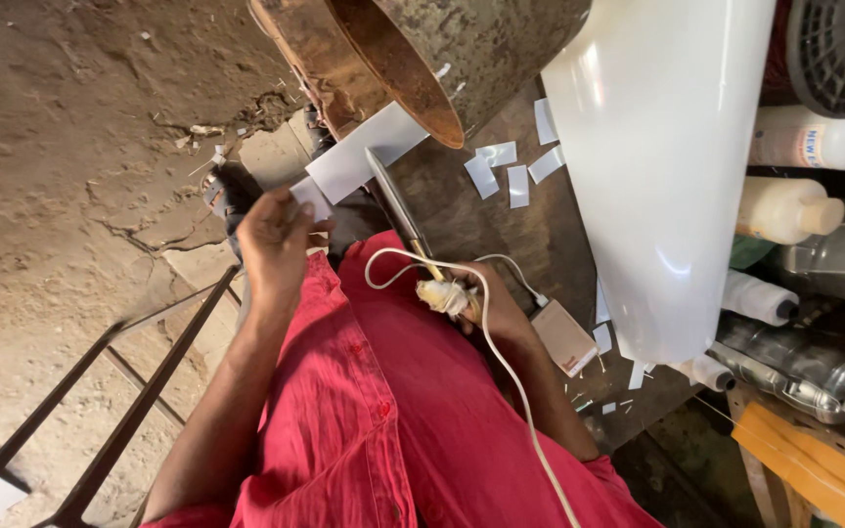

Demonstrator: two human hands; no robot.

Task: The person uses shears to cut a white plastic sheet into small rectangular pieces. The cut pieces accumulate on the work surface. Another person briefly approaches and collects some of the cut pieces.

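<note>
We see a long metal-tipped tool (398, 207), much like a soldering iron, gripped by our right hand (489, 305), whose fingers are curled tight round its taped handle, with the blade pointing up and away towards a white card (364, 152). A white cord (501, 372) loops from the handle, crosses the wrist and trails down over our red shirt (393, 411). The card lies at the edge of the dark tabletop (462, 210), with the tool's tip resting on or just over its lower edge; we cannot tell which. Our left hand (274, 244) is raised beside the card, thumb and fingers pinched shut on a small white piece (310, 196) that touches the card's lower corner. Just beyond the card a rusty metal drum (422, 49) stands tilted in the view. Several small white slips (506, 171) lie scattered on the tabletop to the right of the drum, and a big roll of glossy white sheet (657, 166) runs beside them. Near our right wrist sits a small white box (564, 337). Farther right are white plastic bottles (804, 171) and spools of white thread (760, 298). To the left lies the cracked dirt floor (70, 147), with a dark metal frame (119, 411) crossing it.
</note>
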